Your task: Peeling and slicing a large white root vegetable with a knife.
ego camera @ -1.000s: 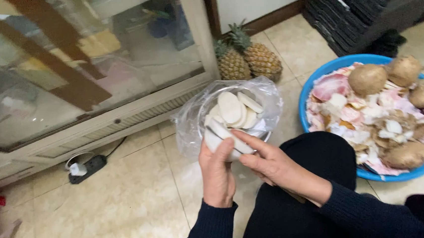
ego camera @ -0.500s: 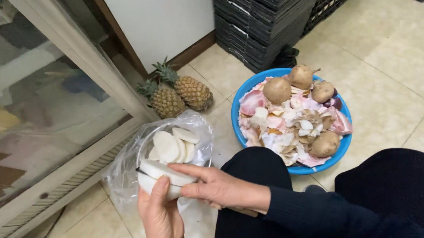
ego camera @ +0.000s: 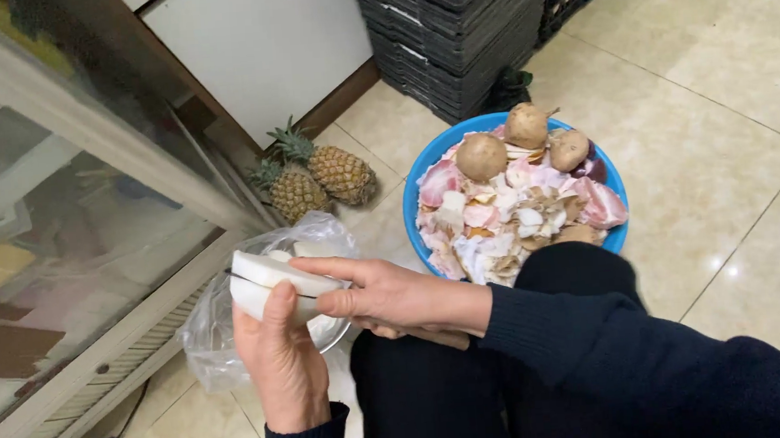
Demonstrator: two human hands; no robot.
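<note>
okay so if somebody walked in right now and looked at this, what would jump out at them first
Probably the two hands in the foreground: the left hand holds a peeled white piece while the right hand presses across it, over a clear plastic bag. Next, the blue basin of peelings and brown tubers on the tiled floor behind, and two pineapples beside the glass cabinet.
</note>
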